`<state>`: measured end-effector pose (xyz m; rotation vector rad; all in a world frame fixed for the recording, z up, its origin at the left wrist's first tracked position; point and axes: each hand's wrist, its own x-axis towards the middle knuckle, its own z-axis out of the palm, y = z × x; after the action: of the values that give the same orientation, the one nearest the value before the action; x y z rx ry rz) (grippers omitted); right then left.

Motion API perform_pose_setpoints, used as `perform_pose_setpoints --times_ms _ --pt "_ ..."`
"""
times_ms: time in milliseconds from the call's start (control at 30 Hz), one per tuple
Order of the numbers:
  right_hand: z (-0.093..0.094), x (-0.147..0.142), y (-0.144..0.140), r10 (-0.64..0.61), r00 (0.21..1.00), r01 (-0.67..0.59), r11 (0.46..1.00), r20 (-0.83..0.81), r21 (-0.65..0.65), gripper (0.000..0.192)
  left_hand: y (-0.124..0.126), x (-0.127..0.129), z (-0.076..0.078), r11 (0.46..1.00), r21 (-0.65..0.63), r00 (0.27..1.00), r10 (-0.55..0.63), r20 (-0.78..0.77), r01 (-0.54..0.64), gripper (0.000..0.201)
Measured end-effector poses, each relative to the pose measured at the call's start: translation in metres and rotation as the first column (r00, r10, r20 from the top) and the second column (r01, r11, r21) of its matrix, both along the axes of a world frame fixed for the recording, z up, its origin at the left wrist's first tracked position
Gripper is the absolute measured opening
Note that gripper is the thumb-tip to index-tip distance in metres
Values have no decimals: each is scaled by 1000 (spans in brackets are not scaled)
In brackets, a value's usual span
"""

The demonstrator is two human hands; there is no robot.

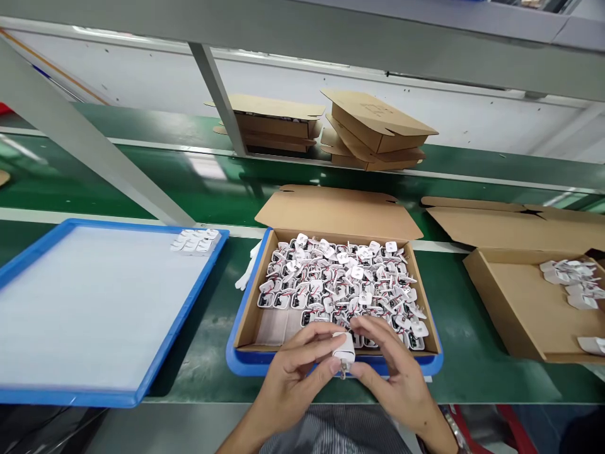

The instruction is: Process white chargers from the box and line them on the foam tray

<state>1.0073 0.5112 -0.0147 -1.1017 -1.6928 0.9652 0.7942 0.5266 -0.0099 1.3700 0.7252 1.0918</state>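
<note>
A small white plug charger [344,348] with metal prongs is held in front of me, its prongs towards my body. My left hand [300,362] pinches it between thumb and fingers from the left. Around its right side curl the thumb and forefinger of my right hand [390,366], closed on it as well. Just beyond the hands lies an open cardboard box [248,315] filled with rows of white charger housings [326,277], their lids loose and red and black wires showing. The box rests in a blue tray [236,356].
On the left, a blue-rimmed white tray [104,302] carries several white pieces [195,241] in its far right corner. Another open cardboard box [515,309] at right contains several white housings [570,272]. More cartons [378,129] sit behind, past a grey metal post [217,94]. A white glove-like item [249,268] lies beside the middle box.
</note>
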Motion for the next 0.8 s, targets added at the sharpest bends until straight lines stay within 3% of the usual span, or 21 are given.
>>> perform_pose_setpoints --times_ms 67,167,300,467,667,800 --pt "-1 2 -3 34 992 -58 977 -121 -206 56 -3 1 -2 1000 28 1000 6 4 -6 40" --pt "0 3 -4 66 972 -133 947 -227 -291 50 -5 1 -5 997 77 1000 8 5 -8 42" --pt "5 2 -5 29 998 -38 982 -53 -185 48 -5 0 -6 992 125 1000 21 10 -22 45" --pt "10 1 -10 49 997 -46 998 53 -49 52 -10 3 -3 989 124 997 78 5 -78 41" --pt "10 -1 -12 45 995 -44 999 86 -14 52 -18 8 -3 984 138 992 120 -25 -116 37" --pt "6 -7 -14 -30 997 34 998 69 -60 47 -18 10 -3 983 114 987 153 -42 -147 37"
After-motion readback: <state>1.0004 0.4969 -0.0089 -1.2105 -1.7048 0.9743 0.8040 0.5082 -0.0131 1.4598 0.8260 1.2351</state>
